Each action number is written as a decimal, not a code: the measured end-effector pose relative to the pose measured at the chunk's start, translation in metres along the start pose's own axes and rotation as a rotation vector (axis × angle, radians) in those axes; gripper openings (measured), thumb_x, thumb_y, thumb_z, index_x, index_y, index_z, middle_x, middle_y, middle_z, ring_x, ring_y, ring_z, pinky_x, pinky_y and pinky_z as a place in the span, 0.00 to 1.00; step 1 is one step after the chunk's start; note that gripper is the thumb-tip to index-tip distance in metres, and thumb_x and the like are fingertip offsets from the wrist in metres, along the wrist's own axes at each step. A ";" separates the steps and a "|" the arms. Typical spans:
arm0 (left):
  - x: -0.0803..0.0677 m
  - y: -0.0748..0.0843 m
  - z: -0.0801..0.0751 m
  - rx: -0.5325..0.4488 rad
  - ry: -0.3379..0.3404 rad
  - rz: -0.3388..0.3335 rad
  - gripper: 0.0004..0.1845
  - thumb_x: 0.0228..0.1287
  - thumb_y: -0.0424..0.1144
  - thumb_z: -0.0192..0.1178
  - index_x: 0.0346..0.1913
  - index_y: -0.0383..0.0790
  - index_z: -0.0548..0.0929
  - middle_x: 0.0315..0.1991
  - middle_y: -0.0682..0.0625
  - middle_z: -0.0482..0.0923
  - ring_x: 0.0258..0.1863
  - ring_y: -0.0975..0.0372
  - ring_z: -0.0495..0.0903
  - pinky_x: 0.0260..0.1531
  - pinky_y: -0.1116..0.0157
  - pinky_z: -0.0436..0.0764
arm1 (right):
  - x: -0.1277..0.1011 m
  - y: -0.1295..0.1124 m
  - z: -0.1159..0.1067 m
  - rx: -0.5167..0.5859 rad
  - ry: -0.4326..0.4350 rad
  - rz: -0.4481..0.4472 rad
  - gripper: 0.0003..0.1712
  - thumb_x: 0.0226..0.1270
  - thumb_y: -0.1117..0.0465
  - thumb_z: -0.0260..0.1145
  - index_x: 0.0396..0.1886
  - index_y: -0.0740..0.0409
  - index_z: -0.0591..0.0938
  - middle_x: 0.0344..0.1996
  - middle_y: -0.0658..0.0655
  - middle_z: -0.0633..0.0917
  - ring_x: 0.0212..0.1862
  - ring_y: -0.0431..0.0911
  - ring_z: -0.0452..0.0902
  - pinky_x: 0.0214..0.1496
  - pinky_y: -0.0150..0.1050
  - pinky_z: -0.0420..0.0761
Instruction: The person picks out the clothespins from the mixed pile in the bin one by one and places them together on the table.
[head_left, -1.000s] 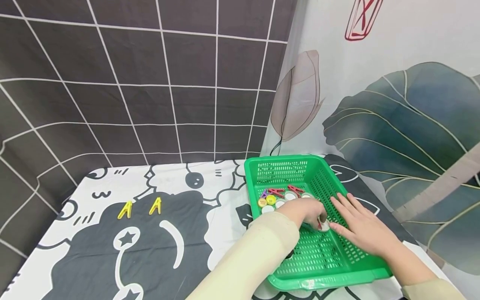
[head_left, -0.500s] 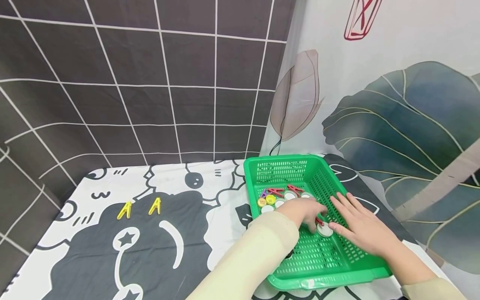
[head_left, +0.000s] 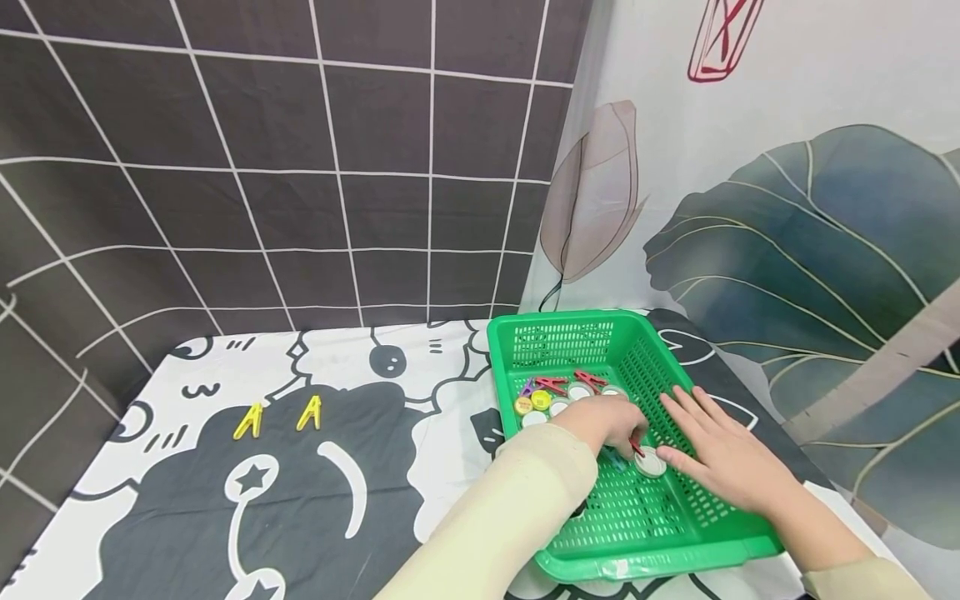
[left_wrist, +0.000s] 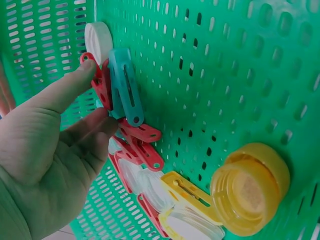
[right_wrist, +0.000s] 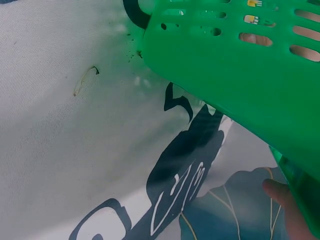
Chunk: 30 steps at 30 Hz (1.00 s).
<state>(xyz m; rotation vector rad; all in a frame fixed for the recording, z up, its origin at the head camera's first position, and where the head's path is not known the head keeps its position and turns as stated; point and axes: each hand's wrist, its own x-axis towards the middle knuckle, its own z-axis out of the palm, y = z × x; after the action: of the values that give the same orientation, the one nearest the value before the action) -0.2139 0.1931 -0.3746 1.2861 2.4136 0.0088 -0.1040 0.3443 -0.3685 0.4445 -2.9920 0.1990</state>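
In the head view my left hand (head_left: 611,421) reaches down inside the green basket (head_left: 630,567). The left wrist view shows its thumb and fingers pinching a red clothespin (left_wrist: 102,85). A teal clothespin (left_wrist: 126,87) lies right against it, with a white cap (left_wrist: 98,42) just beyond. More red clothespins (left_wrist: 140,145) are below the fingertips. My right hand (head_left: 723,458) rests with straight, spread fingers over the basket's right side; in the right wrist view just a fingertip (right_wrist: 276,192) shows past the green wall.
White and yellow caps (head_left: 541,400), red clothespins (head_left: 551,383) and a purple one (head_left: 528,387) gather at the basket's far left. A yellow clothespin (left_wrist: 190,195) lies near yellow caps (left_wrist: 250,190). Two yellow clothespins (head_left: 310,412) lie on the patterned cloth at left.
The left hand first drew back a little, uncovering the white cap, then its spread fingers closed in on the red clothespin. A teal clothespin now shows beneath it. The right hand has stayed put.
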 end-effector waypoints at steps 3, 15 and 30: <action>0.001 -0.001 0.000 -0.009 -0.009 0.009 0.07 0.58 0.49 0.64 0.38 0.55 0.80 0.33 0.63 0.74 0.35 0.71 0.71 0.38 0.73 0.70 | 0.000 0.000 0.000 0.002 -0.001 0.001 0.41 0.68 0.42 0.56 0.70 0.64 0.59 0.69 0.68 0.58 0.73 0.57 0.36 0.61 0.64 0.57; 0.006 0.006 0.005 -0.033 -0.012 -0.048 0.14 0.59 0.56 0.61 0.44 0.56 0.78 0.36 0.64 0.76 0.39 0.71 0.73 0.42 0.71 0.71 | 0.001 0.000 0.001 -0.004 0.008 -0.006 0.41 0.68 0.43 0.56 0.70 0.64 0.59 0.68 0.69 0.58 0.73 0.57 0.37 0.61 0.63 0.57; 0.007 0.010 0.006 -0.085 -0.039 -0.053 0.34 0.56 0.60 0.61 0.66 0.57 0.67 0.58 0.64 0.71 0.57 0.71 0.69 0.54 0.71 0.68 | 0.000 -0.001 0.000 0.007 0.007 -0.008 0.40 0.68 0.44 0.56 0.70 0.64 0.59 0.68 0.69 0.58 0.73 0.57 0.37 0.62 0.63 0.56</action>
<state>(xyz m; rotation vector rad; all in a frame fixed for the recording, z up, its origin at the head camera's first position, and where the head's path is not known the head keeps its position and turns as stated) -0.2074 0.2031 -0.3803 1.1731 2.3864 0.0701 -0.1042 0.3437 -0.3682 0.4556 -2.9831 0.2101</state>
